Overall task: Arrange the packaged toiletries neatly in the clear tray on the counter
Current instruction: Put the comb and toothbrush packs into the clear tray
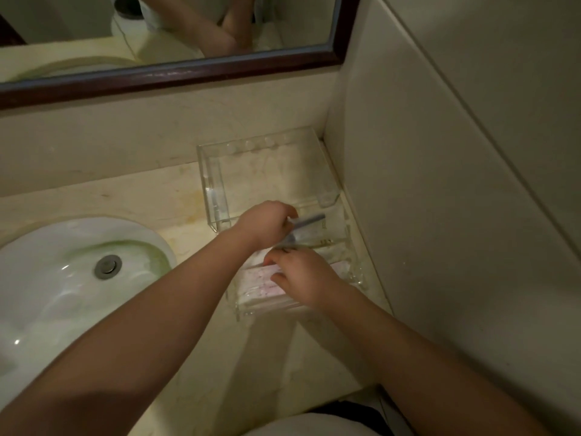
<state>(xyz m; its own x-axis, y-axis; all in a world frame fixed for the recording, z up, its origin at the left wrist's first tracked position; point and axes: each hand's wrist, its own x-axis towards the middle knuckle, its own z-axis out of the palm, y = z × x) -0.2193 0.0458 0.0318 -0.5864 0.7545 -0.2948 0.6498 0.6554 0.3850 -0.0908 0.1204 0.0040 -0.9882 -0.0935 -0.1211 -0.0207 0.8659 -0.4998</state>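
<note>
Right grip (301, 275) lies on pink packets (261, 283) in the clear tray (213, 190); its closure cannot be determined. Left grip (267, 225) is closed around a grey packet (309, 221) above the tray.

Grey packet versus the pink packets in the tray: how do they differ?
The grey packet is dark and slim; the pink packets are pale and broader. The grey packet is gripped by the left hand and tilted; the pink packets lie flat in the near section of the clear tray, under the right hand. Both are over the tray.
</note>
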